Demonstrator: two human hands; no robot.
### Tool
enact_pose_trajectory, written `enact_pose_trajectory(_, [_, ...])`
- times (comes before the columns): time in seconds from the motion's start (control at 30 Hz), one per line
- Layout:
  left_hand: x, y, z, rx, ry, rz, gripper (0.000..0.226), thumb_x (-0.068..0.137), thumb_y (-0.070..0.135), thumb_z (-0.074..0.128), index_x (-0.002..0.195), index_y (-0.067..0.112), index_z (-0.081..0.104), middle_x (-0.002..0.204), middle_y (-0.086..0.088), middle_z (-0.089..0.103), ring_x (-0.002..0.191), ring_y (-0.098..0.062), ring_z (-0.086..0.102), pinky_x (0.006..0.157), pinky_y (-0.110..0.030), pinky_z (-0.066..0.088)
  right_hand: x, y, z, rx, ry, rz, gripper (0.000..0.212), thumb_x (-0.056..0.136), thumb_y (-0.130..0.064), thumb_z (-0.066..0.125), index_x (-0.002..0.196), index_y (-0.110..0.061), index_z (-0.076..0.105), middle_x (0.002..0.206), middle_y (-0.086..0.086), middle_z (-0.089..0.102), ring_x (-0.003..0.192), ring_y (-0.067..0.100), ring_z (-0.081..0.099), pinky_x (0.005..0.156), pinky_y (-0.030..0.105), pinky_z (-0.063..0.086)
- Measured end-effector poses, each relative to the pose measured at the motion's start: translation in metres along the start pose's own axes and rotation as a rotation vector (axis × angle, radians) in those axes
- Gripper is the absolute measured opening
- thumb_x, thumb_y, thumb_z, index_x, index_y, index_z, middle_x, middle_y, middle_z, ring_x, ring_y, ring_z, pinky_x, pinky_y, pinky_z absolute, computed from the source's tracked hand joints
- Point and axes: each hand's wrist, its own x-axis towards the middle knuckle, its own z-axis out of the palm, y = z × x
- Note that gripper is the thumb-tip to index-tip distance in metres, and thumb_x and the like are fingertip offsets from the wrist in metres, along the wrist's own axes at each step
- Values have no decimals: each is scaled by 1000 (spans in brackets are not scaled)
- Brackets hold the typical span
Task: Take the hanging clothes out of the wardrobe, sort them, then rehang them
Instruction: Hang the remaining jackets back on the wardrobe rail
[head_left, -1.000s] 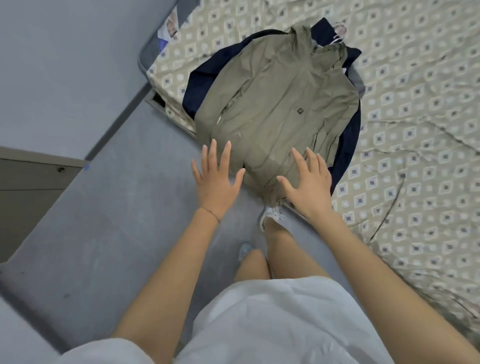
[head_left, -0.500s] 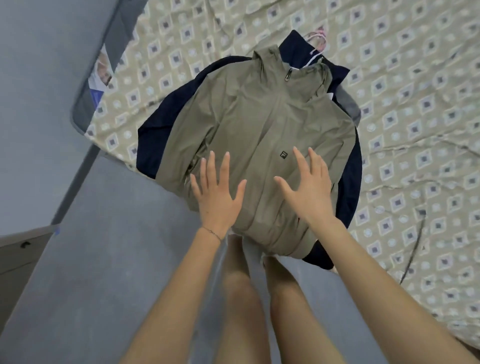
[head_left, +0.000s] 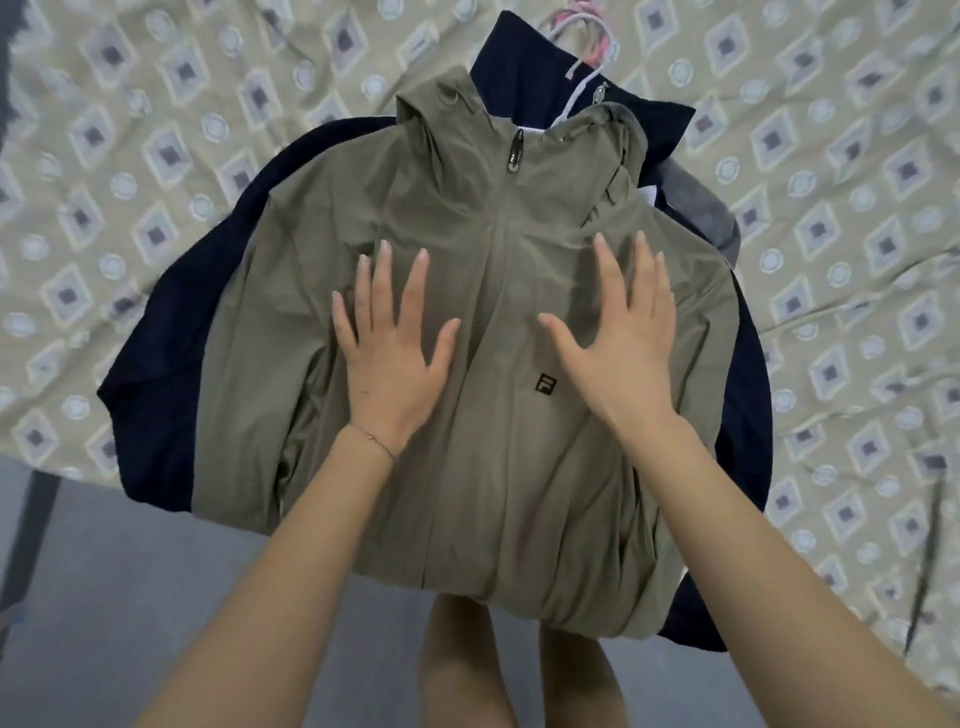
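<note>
A: From the head view, which step is this?

B: Sorting, by my reading. The clothes are out of the wardrobe and stacked on the bed (head_left: 156, 130), whose patterned sheet shows round the pile. On top lies an olive zip jacket (head_left: 498, 493), front up, zipped, with its collar away from the person. Its hem hangs over the bed edge above the grey floor (head_left: 130, 597).

A: And under it?

B: A navy garment (head_left: 156, 389) shows on both sides, and there is a strip of a grey garment (head_left: 701, 208) on the right near the collar. Pink and white hanger hooks (head_left: 582, 47) poke out beyond the collars, so the hangers seem to be in the clothes.

A: The hands?

B: Both are empty, fingers straight and fanned apart. The left hand (head_left: 392, 364) is over the chest left of the zip. The right hand (head_left: 623, 353) is right of the zip, just beside the small black logo (head_left: 545, 385). I cannot tell whether the palms press the cloth or hover just above it.

A: Next move?

B: Probably smoothing the jacket or lifting it off the pile. Lifting calls for a grip at the shoulders or the hook. The thin cloth looks slippery, and the overhanging hem could drag the stack off the bed.
</note>
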Motion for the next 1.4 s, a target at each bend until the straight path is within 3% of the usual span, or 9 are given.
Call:
enact_pose_trajectory(0.33, [93,-4,1,31,16,67,65,101,51,33,158,23,18,165,-11,7,153,-28,2,120,-52,-3,54,14,7,24,59,48,88,89,-59,56,157,-30,9,165,2,4,152,23,-4,120,49,-5])
enact_pose_trajectory(0.53, [107,-5,3,35,17,33,66,101,52,29,158,19,17,165,-9,11,153,-25,6,121,-53,-2,60,17,7,-1,177,37,85,82,-59,64,151,-23,30,138,7,42,130,26,36,116,43,21])
enact_pose_trajectory(0.77, [113,-6,-11,-16,91,40,58,105,42,26,156,13,23,159,-8,28,151,-26,15,119,-51,-5,45,4,-2,112,279,71,50,85,-60,61,107,-16,57,99,-5,47,94,13,36,86,26,21])
enact_pose_trajectory(0.87, [114,-4,-30,-3,151,72,47,104,38,33,133,5,50,125,-18,52,123,-37,44,118,-54,15,30,-1,-14,188,306,100,47,86,-64,53,89,-17,53,88,-5,47,88,14,38,84,28,22])
enact_pose_trajectory(0.93, [108,-1,-49,-63,201,133,40,102,36,39,106,1,58,102,-21,53,100,-39,48,96,-44,37,20,-6,-26,235,266,120,47,84,-67,47,78,-21,46,82,-5,46,86,16,41,85,30,23])
enact_pose_trajectory(1.07, [68,6,-91,-99,225,267,32,102,31,48,86,4,56,82,-17,54,77,-31,49,68,-34,30,-6,-10,-57,378,101,94,41,87,-57,58,65,-28,41,67,-13,44,74,9,46,84,34,36])
enact_pose_trajectory(1.2, [-6,8,-127,-104,207,211,36,103,33,50,83,5,59,73,-10,59,66,-25,53,60,-32,34,-45,-14,-87,360,-32,12,38,87,-52,64,68,-22,51,62,-10,43,63,5,40,62,25,33])
enact_pose_trajectory(1.33, [-93,20,-161,-145,204,37,34,101,34,54,79,7,60,65,-2,54,60,-19,51,56,-26,23,-93,-25,-112,273,-111,-68,41,85,-57,63,68,-20,56,63,-6,51,64,10,46,61,30,34])
enact_pose_trajectory(1.4, [-135,29,-180,-205,239,-79,31,98,35,57,84,8,64,66,1,54,61,-16,51,56,-25,29,-118,-35,-127,241,-134,-119,43,86,-56,62,68,-17,57,62,-2,51,63,12,46,59,30,33])
